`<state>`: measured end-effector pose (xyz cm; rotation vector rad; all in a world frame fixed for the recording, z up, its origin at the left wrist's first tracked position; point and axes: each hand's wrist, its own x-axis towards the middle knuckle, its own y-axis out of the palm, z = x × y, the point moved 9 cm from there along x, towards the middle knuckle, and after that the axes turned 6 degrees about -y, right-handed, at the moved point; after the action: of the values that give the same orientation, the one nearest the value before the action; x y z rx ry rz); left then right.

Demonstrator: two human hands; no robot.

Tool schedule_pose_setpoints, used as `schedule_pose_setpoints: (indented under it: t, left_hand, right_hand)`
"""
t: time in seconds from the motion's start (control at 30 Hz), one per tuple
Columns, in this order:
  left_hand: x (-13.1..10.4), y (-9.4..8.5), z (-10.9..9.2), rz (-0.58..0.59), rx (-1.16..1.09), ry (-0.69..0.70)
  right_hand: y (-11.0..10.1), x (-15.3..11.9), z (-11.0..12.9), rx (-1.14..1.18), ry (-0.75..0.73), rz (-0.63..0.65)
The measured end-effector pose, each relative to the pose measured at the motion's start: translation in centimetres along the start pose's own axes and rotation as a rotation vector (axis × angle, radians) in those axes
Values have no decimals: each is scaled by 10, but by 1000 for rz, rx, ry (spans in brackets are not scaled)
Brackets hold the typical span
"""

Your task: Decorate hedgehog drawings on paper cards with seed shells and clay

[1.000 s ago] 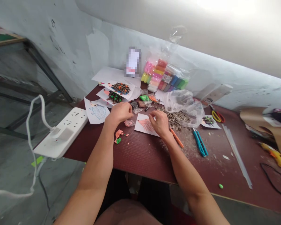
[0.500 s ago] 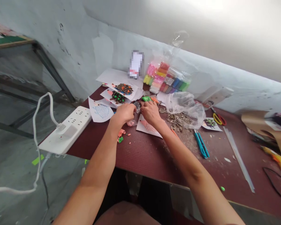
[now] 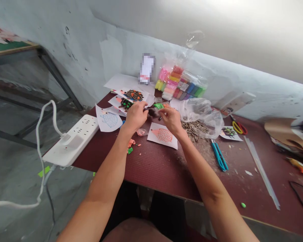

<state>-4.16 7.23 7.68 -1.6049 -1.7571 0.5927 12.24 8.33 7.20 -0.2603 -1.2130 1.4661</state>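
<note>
Above the card with the orange hedgehog drawing (image 3: 163, 135), my two hands are close together but apart. My left hand (image 3: 136, 116) is closed on a small dark packet or lump (image 3: 151, 111), too blurred to name. My right hand (image 3: 171, 118) pinches a tiny dark bit between thumb and fingers, just right of it. Green clay (image 3: 158, 106) lies behind the hands. A pile of striped seeds (image 3: 194, 129) is right of my right wrist. Pinkish clay in clear wrap (image 3: 141, 132) and orange and green scraps (image 3: 130, 148) sit below my left hand.
A power strip (image 3: 73, 139) is at the left edge. Finished hedgehog cards (image 3: 133, 95) and a blue drawing (image 3: 109, 119) lie at the back left. Behind are a phone (image 3: 146, 69), clay packs (image 3: 175, 84) and a plastic bag (image 3: 204, 116). Teal snips (image 3: 219, 156) and scissors (image 3: 238, 127) lie right.
My right hand has shifted right and turned, showing its pinching fingers. My left hand has risen slightly, and the orange hedgehog drawing is now uncovered.
</note>
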Motion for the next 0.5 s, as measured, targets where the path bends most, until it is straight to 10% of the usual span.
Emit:
schedule_pose_setpoints:
  t: [0.13,0.37,0.5]
  left_hand:
    - [4,-3,2,-76,-353,-27]
    - [-1,31,-8,329,-897,-74]
    - [-4,31,-10,364,-969,-105]
  right_hand:
    - [-7,-15,-12,430,146,-70]
    - [-15,-26,8,798,170,-97]
    - [-15,-32,8,863,212,-45]
